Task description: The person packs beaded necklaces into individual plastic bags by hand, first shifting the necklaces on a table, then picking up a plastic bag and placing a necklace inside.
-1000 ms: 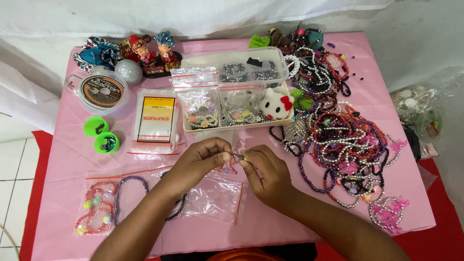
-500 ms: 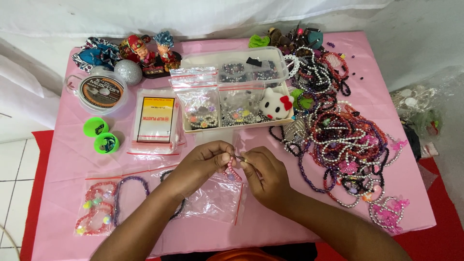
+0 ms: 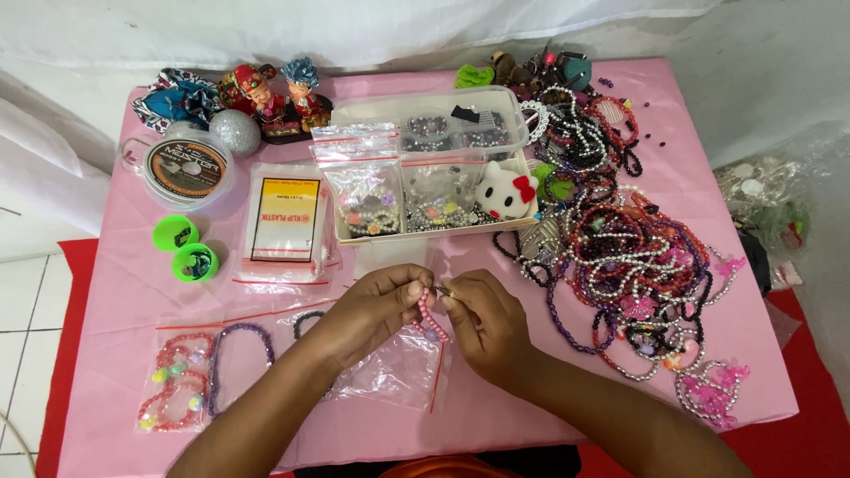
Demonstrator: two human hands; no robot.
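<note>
Both hands meet at the centre of the frame, just below the clear tray. The left hand [image 3: 376, 305] pinches the top of a pink bead bracelet [image 3: 428, 315] between thumb and fingers; the right hand [image 3: 485, 319] pinches the same strand from the other side, its fingertips closed on something small at the bracelet's upper end that is too tiny to make out. The bracelet hangs between the two hands, its long axis running downward and slightly to the right, with its lower beads dangling over a clear zip bag [image 3: 398, 372] that lies flat on the pink bench [image 3: 133, 292]. Both hands are equally close to it. A heap of bead bracelets [image 3: 637, 257] crowds the right of the frame, the clear tray [image 3: 434, 168] lies just above the hands, and bagged bracelets [image 3: 199, 372] lie at lower left. The barest cloth is along the bench's lower edge.
</note>
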